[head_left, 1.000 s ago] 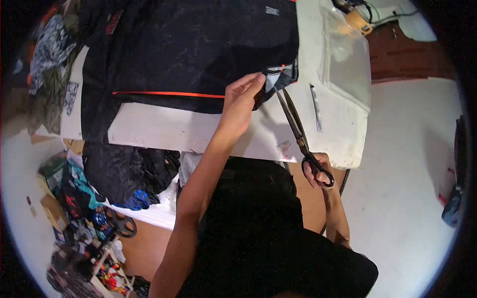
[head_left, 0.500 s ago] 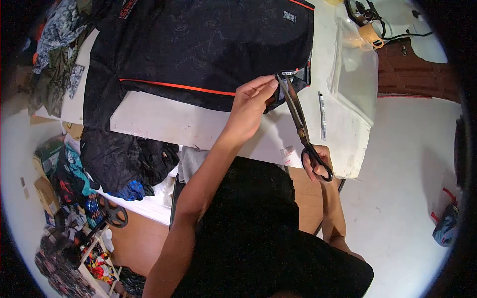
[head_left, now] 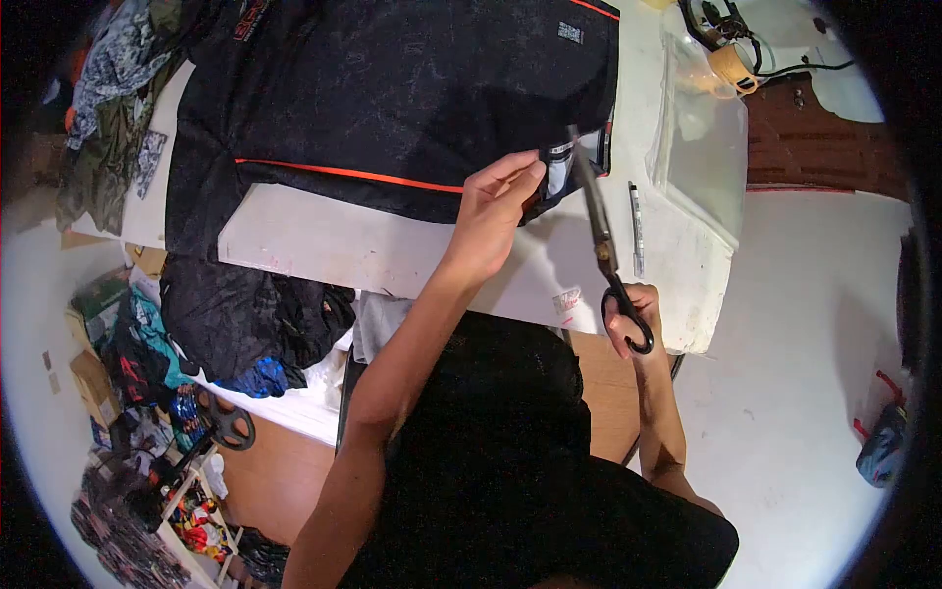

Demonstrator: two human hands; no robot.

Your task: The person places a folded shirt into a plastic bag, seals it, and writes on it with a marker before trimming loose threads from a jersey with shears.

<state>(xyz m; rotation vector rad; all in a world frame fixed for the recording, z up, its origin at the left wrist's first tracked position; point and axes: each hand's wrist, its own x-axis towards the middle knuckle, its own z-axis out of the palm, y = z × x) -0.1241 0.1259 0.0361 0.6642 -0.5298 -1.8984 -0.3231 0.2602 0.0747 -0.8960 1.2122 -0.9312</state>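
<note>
A black garment (head_left: 392, 98) with orange piping is spread over the white table (head_left: 324, 231). My left hand (head_left: 496, 201) pinches its near right corner between thumb and fingers. A pale patch and a small white-marked tag (head_left: 559, 150) show just beyond those fingertips. In my right hand (head_left: 633, 319), at the table's front edge, are long black-handled scissors (head_left: 601, 245), my fingers through the loops. Their blades are together, blurred, and point away from me, with the tips overlapping the garment's corner to the right of the tag.
A pen (head_left: 638, 231) lies right of the scissors, beside a clear plastic sheet (head_left: 702, 167). Near the front edge is a small printed label (head_left: 567, 302). Dark clothes (head_left: 245, 319) are heaped below the table at left, and camouflage fabric (head_left: 113, 79) hangs at the far left.
The scissors' blades have come together and swung slightly right, away from my left fingertips. The garment's corner has shifted a little, showing more pale patch. My left hand has barely moved.
</note>
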